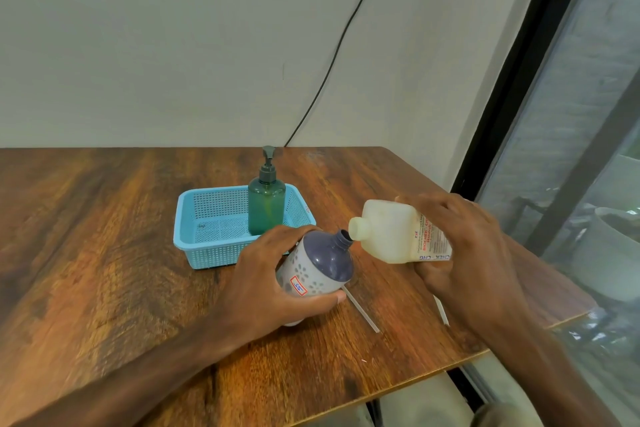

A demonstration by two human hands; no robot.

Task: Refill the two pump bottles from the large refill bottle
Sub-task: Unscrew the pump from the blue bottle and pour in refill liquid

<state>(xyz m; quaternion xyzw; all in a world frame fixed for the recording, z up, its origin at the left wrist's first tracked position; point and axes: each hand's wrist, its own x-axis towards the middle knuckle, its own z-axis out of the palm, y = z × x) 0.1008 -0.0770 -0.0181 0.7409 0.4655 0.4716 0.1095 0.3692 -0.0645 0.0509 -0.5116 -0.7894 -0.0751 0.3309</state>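
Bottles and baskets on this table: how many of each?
Pump bottles: 2, green bottle in the basket, grey bottle in the left hand
Refill bottles: 1, refill bottle in the right hand
Baskets: 1, basket
Total: 4

Plain indoor room: wooden table (104,218) against bare wall (173,45), beside large window (588,149)

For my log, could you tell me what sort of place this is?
Probably an indoor room, perhaps an office: a wooden table against a plain wall, beside a window.
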